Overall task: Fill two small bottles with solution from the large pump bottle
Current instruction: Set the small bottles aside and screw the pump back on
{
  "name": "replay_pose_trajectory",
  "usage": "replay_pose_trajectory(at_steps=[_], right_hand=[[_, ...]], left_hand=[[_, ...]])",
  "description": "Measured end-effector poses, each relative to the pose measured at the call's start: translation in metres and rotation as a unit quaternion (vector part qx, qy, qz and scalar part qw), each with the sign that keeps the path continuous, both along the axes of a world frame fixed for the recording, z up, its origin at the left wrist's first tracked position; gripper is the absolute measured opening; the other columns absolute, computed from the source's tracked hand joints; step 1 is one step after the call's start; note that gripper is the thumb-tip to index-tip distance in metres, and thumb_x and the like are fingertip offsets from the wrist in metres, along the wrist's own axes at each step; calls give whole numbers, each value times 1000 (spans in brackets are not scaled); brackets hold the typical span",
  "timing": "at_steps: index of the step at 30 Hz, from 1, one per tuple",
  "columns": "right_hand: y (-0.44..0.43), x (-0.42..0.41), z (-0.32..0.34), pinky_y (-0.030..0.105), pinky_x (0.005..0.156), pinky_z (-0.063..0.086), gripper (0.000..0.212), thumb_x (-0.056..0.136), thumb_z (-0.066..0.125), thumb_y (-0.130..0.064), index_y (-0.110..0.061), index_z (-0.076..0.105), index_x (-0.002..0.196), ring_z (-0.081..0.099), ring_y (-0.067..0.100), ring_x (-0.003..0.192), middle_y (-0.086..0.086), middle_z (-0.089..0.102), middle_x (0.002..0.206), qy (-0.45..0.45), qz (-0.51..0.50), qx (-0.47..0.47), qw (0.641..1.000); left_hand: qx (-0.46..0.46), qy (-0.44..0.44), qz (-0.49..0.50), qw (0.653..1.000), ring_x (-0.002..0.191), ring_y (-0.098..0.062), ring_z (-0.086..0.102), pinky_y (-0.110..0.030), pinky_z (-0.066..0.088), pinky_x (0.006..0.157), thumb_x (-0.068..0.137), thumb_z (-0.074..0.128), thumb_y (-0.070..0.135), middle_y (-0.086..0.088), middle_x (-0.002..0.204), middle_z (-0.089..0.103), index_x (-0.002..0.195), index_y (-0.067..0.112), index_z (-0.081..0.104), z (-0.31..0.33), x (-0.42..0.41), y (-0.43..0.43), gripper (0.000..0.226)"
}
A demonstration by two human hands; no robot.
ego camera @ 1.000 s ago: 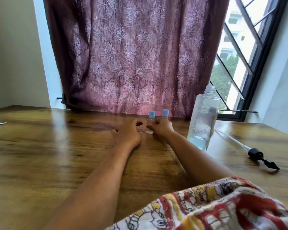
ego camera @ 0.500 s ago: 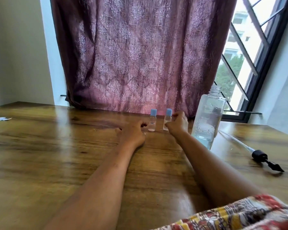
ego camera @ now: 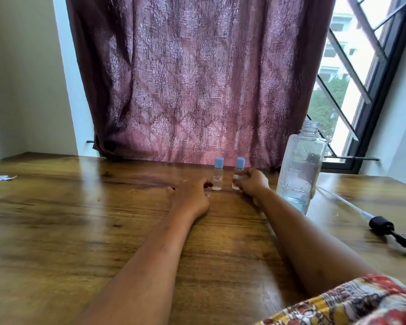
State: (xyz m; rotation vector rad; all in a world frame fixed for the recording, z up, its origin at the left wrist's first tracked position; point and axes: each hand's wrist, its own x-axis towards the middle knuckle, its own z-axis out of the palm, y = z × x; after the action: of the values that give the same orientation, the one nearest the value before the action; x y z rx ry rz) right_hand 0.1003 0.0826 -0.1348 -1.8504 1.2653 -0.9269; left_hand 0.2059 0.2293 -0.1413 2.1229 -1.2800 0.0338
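Two small clear bottles with blue caps stand upright side by side near the table's far edge. The left small bottle (ego camera: 218,174) carries a small label and stands free. The right small bottle (ego camera: 239,172) is gripped by my right hand (ego camera: 252,182), fingers wrapped around its body. My left hand (ego camera: 190,195) rests on the table just left of the labelled bottle, fingertips close to its base, holding nothing. The large clear bottle (ego camera: 301,170) stands to the right with no top on, liquid low inside. Its black pump head with tube (ego camera: 382,227) lies on the table further right.
The wooden table (ego camera: 80,231) runs wide to the left, with a small scrap of wrapper (ego camera: 4,177) at its far left. A maroon curtain (ego camera: 197,78) hangs right behind the bottles. A barred window (ego camera: 352,78) is at the right.
The two small bottles stood together between both hands a second ago; now my right hand has shifted to grip the right one and my left hand has drawn back off the left one.
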Motion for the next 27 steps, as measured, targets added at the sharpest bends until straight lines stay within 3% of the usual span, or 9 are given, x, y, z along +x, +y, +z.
replay_pose_trajectory(at_steps=[3,8,12,16,19,24,27], right_hand=[[3,0,0,40,89,54,38,74,79,-23,-16,64,109,64,22,101,6,66,113,-8,8,8,1000],[13,-3,0,41,93,51,60,70,81,-29,-11,57,121,61,26,106,8,63,118,38,2,-4,999],[19,-5,1,42,98,49,68,69,81,-20,-14,51,129,58,26,111,8,60,122,67,20,-3,998],[18,-5,0,38,92,53,45,81,68,-16,-18,56,124,61,22,104,7,62,120,38,25,9,999],[16,-6,-1,34,85,56,37,76,76,-15,-19,63,110,63,20,96,6,63,115,12,17,20,1000],[22,-4,0,37,97,47,76,60,86,-36,-11,52,123,55,24,112,8,59,121,110,6,-44,993],[22,-4,3,39,96,47,86,64,84,-27,-10,39,135,54,24,113,9,54,130,127,48,-41,990]], left_hand=[[1,6,-4,1000,124,-19,45,-49,20,104,87,55,21,8,126,59,118,40,55,1,-1,1,36],[8,0,-10,1000,124,-20,46,-51,20,105,87,56,26,8,126,60,117,40,56,3,-5,3,32],[11,-15,-6,1000,122,-20,48,-50,22,103,87,56,28,7,124,61,116,40,57,3,-5,5,31],[14,-23,-8,1000,122,-20,47,-50,21,104,87,56,30,7,123,61,115,39,57,3,-5,4,29],[17,-29,-14,999,123,-21,45,-52,19,104,87,56,32,6,123,61,115,38,58,3,-6,3,28],[14,-33,-17,999,122,-21,46,-52,19,103,87,57,31,6,121,61,115,37,57,2,-7,3,28],[20,-41,-14,999,124,-21,45,-56,17,106,87,58,30,6,124,61,116,36,57,2,-7,4,30]])
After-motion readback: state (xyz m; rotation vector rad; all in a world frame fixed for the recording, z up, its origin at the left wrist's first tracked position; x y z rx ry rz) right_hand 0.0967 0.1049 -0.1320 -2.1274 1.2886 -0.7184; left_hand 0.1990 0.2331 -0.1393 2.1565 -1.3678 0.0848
